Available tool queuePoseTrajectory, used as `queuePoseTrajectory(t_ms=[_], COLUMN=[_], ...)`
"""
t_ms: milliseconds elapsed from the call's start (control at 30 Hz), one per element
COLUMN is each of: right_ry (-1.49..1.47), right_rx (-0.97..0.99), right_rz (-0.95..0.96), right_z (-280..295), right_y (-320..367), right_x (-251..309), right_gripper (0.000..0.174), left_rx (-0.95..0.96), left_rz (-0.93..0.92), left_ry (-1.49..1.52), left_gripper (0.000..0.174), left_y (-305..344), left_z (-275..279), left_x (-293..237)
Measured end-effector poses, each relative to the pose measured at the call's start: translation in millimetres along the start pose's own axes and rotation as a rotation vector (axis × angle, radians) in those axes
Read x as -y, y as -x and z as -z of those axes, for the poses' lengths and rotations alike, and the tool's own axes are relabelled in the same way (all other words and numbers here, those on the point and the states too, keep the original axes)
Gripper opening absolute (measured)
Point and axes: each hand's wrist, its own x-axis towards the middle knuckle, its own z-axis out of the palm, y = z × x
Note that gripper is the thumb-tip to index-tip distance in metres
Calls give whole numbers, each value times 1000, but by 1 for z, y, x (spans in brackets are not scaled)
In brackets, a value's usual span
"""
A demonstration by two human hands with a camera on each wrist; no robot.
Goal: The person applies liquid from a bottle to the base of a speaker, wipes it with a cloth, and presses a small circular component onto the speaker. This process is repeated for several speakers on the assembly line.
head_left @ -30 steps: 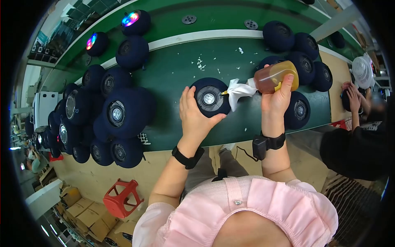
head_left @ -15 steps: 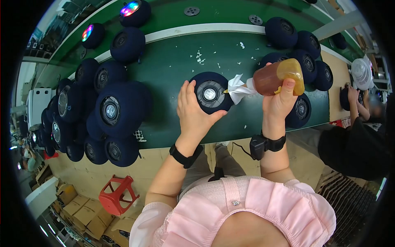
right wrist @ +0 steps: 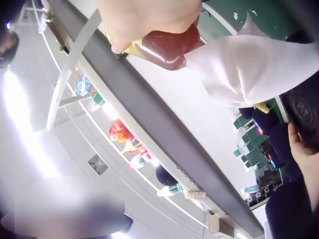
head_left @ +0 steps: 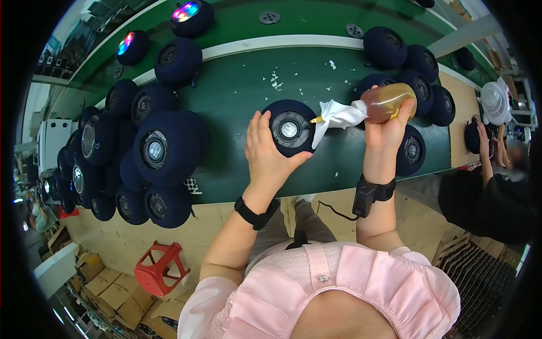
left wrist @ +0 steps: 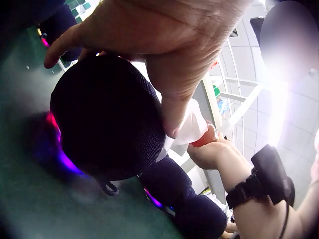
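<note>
My left hand (head_left: 267,155) grips a round navy fabric-covered speaker (head_left: 309,133) on the green bench, fingers along its left side and thumb along its near edge. The speaker's dark base faces up, with a silvery label in the middle. From the left wrist view, red and purple light glows under the speaker (left wrist: 107,119). My right hand (head_left: 386,133) grips a tilted squeeze bottle (head_left: 389,101) of amber liquid. White cloth or tissue (head_left: 339,114) wraps the bottle's neck. The yellow nozzle tip (head_left: 316,120) sticks out of it, over the right edge of the speaker's base.
Many similar speakers (head_left: 155,150) are piled at the left, and more (head_left: 415,148) stand at the right. Two speakers with coloured lights (head_left: 186,11) sit at the back. White scraps (head_left: 275,82) lie on the bench (head_left: 237,113). Another person's hands (head_left: 484,138) and a fan (head_left: 497,101) are far right.
The right hand has drawn the bottle to the right, and the nozzle tip has moved from the base's inner ring out to its edge. The left hand keeps its hold on the speaker.
</note>
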Motion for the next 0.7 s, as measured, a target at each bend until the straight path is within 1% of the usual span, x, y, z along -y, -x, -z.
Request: queuePoseTrajectory(t_ms=[33, 67, 133, 267, 333, 367, 433, 467, 533, 700], right_ry=[-68, -68, -82, 11, 161, 164, 259, 263, 269, 354], right_rx=[1, 2, -21, -13, 91, 92, 209, 210, 292, 359], right_rz=[-51, -52, -114, -75, 110, 105, 163, 161, 213, 299], right_z=[1, 2, -3, -15, -15, -16, -22, -23, -25, -30], right_y=[-3, -5, -6, -3, -6, -5, 0, 1, 1, 6], right_x=[-1, -3, -6, -19, -28, -30, -33, -35, -38, -38], right_gripper=[46, 46, 45, 47, 49, 49, 48, 48, 46, 50], left_rx=[7, 13, 16, 24, 28, 34, 42, 50, 59, 67], left_rz=[8, 17, 22, 23, 33, 37, 47, 52, 59, 66], left_ry=[24, 47, 45, 48, 30, 14, 8, 3, 23, 41], left_gripper=[103, 104, 104, 104, 103, 102, 102, 102, 104, 105], left_y=[0, 0, 0, -1, -2, -2, -3, -3, -2, -2], left_z=[-1, -2, -2, -2, 0, 1, 3, 3, 1, 1], left_x=[2, 3, 4, 5, 1, 0, -2, -2, 1, 2])
